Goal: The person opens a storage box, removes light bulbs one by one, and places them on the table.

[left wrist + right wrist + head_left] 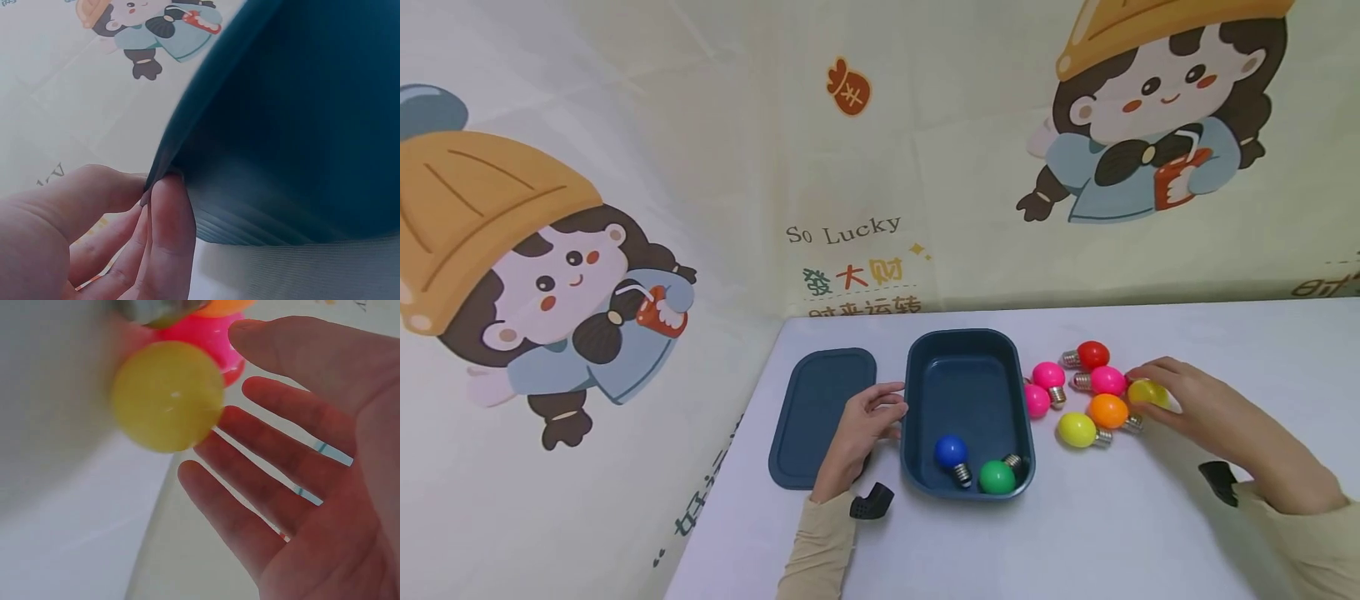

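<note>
My left hand (870,421) pinches the left rim of a dark blue plastic box (907,433); the left wrist view has the box wall (172,134) between thumb and fingers. Inside the box's near end lie a blue light bulb (951,451) and a green light bulb (997,477). Over a yellow light bulb (1147,392) at the right of the loose group, my right hand (1195,400) spreads its fingers. From the right wrist, the yellow bulb (167,397) sits just beyond nearly straight fingertips, the thumb held apart.
Right of the box lie a red bulb (1093,354), an orange bulb (1108,411), a second yellow bulb (1077,429) and several pink bulbs (1048,375). A flat dark blue lid (820,408) rests left of the box. Behind the white table (1075,533) hangs a printed cloth (955,208).
</note>
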`<state>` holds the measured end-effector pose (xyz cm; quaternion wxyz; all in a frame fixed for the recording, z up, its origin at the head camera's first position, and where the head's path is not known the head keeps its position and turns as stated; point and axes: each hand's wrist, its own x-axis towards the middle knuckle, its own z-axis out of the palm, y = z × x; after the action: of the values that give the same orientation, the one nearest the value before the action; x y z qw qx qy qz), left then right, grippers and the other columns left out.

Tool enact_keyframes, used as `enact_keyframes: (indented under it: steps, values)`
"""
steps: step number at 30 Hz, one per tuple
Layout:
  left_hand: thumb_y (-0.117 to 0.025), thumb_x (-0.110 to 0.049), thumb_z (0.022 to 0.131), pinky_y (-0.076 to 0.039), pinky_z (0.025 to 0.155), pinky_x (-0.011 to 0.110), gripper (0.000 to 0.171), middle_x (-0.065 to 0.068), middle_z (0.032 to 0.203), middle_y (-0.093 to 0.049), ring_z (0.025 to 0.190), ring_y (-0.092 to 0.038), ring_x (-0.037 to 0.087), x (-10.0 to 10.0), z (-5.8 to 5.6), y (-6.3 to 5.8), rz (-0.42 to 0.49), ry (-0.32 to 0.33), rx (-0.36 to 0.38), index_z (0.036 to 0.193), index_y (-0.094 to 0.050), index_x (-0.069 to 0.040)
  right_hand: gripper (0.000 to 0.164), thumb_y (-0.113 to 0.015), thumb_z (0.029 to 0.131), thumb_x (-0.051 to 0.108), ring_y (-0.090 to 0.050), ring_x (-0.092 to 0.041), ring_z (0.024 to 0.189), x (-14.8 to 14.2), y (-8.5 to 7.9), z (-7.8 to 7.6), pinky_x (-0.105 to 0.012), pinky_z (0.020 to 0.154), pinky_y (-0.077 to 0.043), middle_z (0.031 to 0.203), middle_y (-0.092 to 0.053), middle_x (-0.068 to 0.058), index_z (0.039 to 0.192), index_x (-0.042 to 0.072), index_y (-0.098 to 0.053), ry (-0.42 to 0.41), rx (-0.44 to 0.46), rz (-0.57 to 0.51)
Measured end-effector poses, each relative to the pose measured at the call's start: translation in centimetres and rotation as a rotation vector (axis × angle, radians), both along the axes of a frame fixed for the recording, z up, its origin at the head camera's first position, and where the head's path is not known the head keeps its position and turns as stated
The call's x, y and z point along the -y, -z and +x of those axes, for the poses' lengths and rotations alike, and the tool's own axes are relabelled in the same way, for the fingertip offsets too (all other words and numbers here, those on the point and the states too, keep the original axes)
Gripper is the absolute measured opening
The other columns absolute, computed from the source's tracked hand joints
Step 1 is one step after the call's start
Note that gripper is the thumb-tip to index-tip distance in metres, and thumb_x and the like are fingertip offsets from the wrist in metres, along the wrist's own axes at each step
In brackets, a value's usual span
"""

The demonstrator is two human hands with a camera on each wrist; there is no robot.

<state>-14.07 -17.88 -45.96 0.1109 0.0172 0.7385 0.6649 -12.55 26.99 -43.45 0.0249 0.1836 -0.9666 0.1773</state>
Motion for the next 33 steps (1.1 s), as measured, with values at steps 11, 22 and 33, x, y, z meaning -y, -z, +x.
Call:
enact_keyframes:
  steps: [11,22,33]
  values:
    - [-0.072,-0.021,0.092,-0.059,0.069,0.029,0.043,0.011,0.112,-0.064,0.09,-0.064,0.017,-0.1,0.4,-0.5,0.004,0.0,0.006,0.132,-0.062,-0.011,0.052,-0.083,0.079,0.016,-0.055,-0.049,0.11,2.3,-2.4,0.6,-0.058,0.083,-0.055,0.122,-0.058,-0.03,0.122,-0.004,-0.063,-0.008,-0.009,-0.002]
    - [-0.072,-0.021,0.092,-0.059,0.069,0.029,0.041,0.01,0.111,-0.065,0.089,-0.065,0.016,0.0,0.4,-0.7,-0.013,-0.018,0.009,0.131,-0.063,-0.011,0.053,-0.085,0.077,0.012,-0.055,-0.045,0.112,5.3,-3.9,1.5,-0.048,0.074,-0.06,0.123,-0.058,-0.025,0.124,0.004,-0.064,-0.046,-0.022,-0.044]
    - [-0.072,-0.021,0.092,-0.059,0.068,0.028,0.04,0.01,0.11,-0.065,0.088,-0.064,0.017,-0.2,0.2,-0.5,-0.024,-0.025,0.014,0.13,-0.064,-0.011,0.046,-0.082,0.081,0.019,-0.059,-0.037,0.114,8.0,-4.6,2.6,-0.055,0.081,-0.057,0.125,-0.062,-0.016,0.123,0.008,-0.067,-0.13,-0.082,-0.079]
